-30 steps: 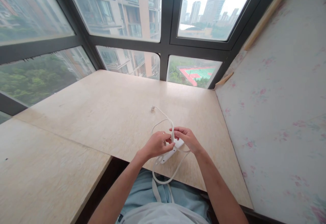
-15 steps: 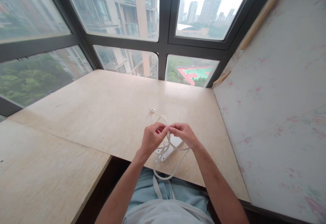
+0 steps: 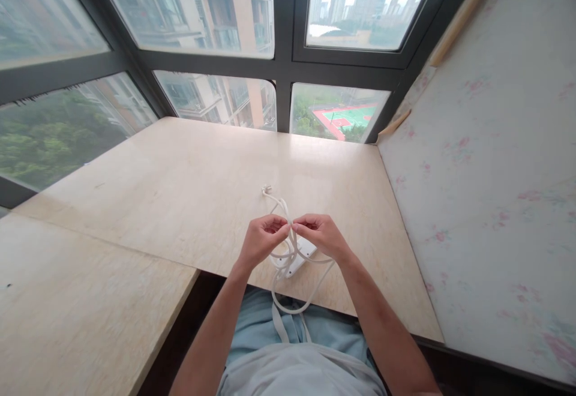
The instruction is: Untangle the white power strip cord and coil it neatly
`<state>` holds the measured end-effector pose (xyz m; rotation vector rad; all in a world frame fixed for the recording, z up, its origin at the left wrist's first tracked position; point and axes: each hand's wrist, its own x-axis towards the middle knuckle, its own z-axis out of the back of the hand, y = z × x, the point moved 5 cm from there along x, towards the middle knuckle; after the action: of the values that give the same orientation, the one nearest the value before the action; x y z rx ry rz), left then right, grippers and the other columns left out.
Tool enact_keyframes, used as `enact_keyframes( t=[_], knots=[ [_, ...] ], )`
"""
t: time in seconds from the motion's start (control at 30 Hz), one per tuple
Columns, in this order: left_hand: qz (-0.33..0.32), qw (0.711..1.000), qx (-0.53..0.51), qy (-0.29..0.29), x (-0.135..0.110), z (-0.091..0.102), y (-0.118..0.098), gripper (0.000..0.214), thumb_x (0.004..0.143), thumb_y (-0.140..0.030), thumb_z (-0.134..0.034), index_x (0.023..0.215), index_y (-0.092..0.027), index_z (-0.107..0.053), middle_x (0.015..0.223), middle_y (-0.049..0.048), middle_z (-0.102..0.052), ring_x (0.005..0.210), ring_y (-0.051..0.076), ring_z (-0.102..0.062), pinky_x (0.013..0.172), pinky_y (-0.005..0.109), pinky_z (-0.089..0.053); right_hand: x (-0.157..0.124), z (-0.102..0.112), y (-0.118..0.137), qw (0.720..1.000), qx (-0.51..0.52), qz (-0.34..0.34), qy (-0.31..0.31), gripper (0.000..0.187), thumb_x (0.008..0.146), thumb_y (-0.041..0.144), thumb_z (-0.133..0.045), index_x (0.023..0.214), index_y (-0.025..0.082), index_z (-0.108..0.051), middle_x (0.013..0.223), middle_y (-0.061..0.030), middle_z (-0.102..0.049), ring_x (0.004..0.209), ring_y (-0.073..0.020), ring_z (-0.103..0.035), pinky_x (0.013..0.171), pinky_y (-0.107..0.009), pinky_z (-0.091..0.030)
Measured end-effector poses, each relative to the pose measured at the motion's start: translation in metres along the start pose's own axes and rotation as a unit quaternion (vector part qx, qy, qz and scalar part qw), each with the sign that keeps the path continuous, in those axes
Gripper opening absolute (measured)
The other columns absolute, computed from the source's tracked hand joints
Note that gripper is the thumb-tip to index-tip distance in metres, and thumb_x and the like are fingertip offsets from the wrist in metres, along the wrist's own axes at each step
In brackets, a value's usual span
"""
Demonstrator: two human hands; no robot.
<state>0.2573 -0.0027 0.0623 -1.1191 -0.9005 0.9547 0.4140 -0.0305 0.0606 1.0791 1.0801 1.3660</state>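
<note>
A white cable (image 3: 293, 301) hangs in loops off the near edge of a beige stone tabletop (image 3: 193, 192). My left hand (image 3: 261, 240) and my right hand (image 3: 319, 234) meet fingertip to fingertip above it, both pinched on the same stretch of cable. Under my hands lies a white oblong block (image 3: 300, 254) joined to the cable, mostly hidden. The cable's far end, with a small plug (image 3: 266, 190), rests on the tabletop beyond my fingers. One loop droops over my lap.
Dark-framed windows (image 3: 283, 66) wall the far and left sides of the tabletop. A pale floral-papered wall (image 3: 486, 162) rises on the right. A second beige slab (image 3: 72, 318) sits lower left, with a dark gap between the slabs.
My hands have risen slightly and drawn together until the fingertips meet on the cable. The view has tilted down a little.
</note>
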Motion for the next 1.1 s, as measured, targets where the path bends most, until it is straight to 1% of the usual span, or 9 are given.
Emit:
enact_keyframes(
  t=[0.17, 0.3, 0.43, 0.6, 0.73, 0.9, 0.97, 1.03, 1.1],
  knots=[
    [-0.002, 1.000, -0.001, -0.002, -0.002, 0.002, 0.003, 0.017, 0.074, -0.031, -0.072, 0.073, -0.014, -0.071, 0.069, 0.0046, -0.071, 0.062, 0.015, -0.065, 0.058, 0.022, -0.050, -0.002, -0.003, 0.001, 1.000, -0.003, 0.003, -0.014, 0.025, 0.076, 0.040, -0.069, 0.081, 0.016, -0.077, 0.076, -0.0053, -0.073, 0.069, -0.0170, -0.063, 0.061, -0.027, -0.046],
    [0.006, 0.999, -0.007, -0.031, -0.004, 0.007, 0.011, 0.017, 0.073, -0.031, -0.072, 0.072, -0.014, -0.072, 0.068, 0.0045, -0.070, 0.062, 0.015, -0.063, 0.058, 0.023, -0.049, -0.003, -0.005, -0.002, 1.000, 0.022, -0.007, -0.016, 0.023, 0.074, 0.038, -0.071, 0.080, 0.017, -0.076, 0.075, -0.0049, -0.072, 0.067, -0.0164, -0.062, 0.061, -0.027, -0.045],
    [0.047, 0.992, -0.053, -0.103, -0.005, 0.021, 0.029, 0.018, 0.070, -0.031, -0.073, 0.073, -0.014, -0.071, 0.068, 0.0040, -0.069, 0.060, 0.013, -0.061, 0.058, 0.023, -0.048, -0.003, 0.001, -0.011, 0.994, 0.104, -0.029, -0.031, 0.024, 0.070, 0.039, -0.074, 0.078, 0.017, -0.074, 0.072, -0.0038, -0.070, 0.063, -0.0143, -0.058, 0.057, -0.026, -0.043],
    [0.081, 0.963, -0.101, -0.235, -0.008, 0.049, 0.052, 0.017, 0.065, -0.030, -0.072, 0.069, -0.013, -0.069, 0.057, 0.0004, -0.063, 0.052, 0.010, -0.055, 0.053, 0.021, -0.043, -0.007, 0.024, -0.025, 0.976, 0.184, 0.005, -0.117, 0.019, 0.069, 0.037, -0.074, 0.074, 0.019, -0.072, 0.067, -0.0009, -0.064, 0.061, -0.0119, -0.050, 0.057, -0.026, -0.039],
    [0.102, 0.941, -0.109, -0.303, -0.012, 0.064, 0.069, 0.018, 0.064, -0.029, -0.070, 0.072, -0.012, -0.069, 0.056, 0.0002, -0.062, 0.051, 0.010, -0.054, 0.051, 0.020, -0.042, -0.015, 0.031, -0.032, 0.950, 0.277, 0.048, -0.137, 0.016, 0.071, 0.036, -0.070, 0.071, 0.020, -0.066, 0.064, 0.0014, -0.055, 0.062, -0.0120, -0.047, 0.062, -0.028, -0.041],
    [0.138, 0.921, -0.139, -0.337, -0.019, 0.066, 0.095, 0.019, 0.065, -0.030, -0.070, 0.071, -0.012, -0.068, 0.059, 0.0010, -0.062, 0.051, 0.009, -0.054, 0.048, 0.018, -0.041, -0.020, 0.036, -0.032, 0.911, 0.361, 0.091, -0.180, 0.013, 0.077, 0.035, -0.064, 0.071, 0.023, -0.059, 0.069, 0.0028, -0.046, 0.064, -0.0113, -0.045, 0.065, -0.027, -0.044],
    [0.147, 0.908, -0.163, -0.356, -0.022, 0.065, 0.104, 0.020, 0.064, -0.031, -0.070, 0.071, -0.012, -0.067, 0.060, 0.0010, -0.062, 0.051, 0.009, -0.055, 0.046, 0.018, -0.040, -0.020, 0.041, -0.033, 0.892, 0.391, 0.096, -0.204, 0.015, 0.080, 0.038, -0.062, 0.074, 0.025, -0.059, 0.069, 0.0036, -0.044, 0.061, -0.0106, -0.043, 0.062, -0.025, -0.045],
    [0.149, 0.895, -0.183, -0.379, -0.024, 0.066, 0.111, 0.022, 0.064, -0.031, -0.070, 0.073, -0.012, -0.066, 0.062, 0.0014, -0.063, 0.054, 0.010, -0.057, 0.045, 0.017, -0.041, -0.019, 0.049, -0.035, 0.865, 0.436, 0.106, -0.224, 0.015, 0.081, 0.041, -0.063, 0.077, 0.026, -0.059, 0.069, 0.0044, -0.044, 0.054, -0.0087, -0.041, 0.057, -0.022, -0.045],
    [0.144, 0.883, -0.196, -0.401, -0.025, 0.068, 0.116, 0.023, 0.064, -0.031, -0.070, 0.076, -0.012, -0.066, 0.064, 0.0018, -0.064, 0.057, 0.011, -0.060, 0.046, 0.018, -0.044, -0.016, 0.058, -0.037, 0.839, 0.482, 0.119, -0.222, 0.012, 0.079, 0.037, -0.067, 0.081, 0.027, -0.062, 0.069, 0.0054, -0.046, 0.046, -0.0053, -0.034, 0.048, -0.019, -0.042]
  ],
)
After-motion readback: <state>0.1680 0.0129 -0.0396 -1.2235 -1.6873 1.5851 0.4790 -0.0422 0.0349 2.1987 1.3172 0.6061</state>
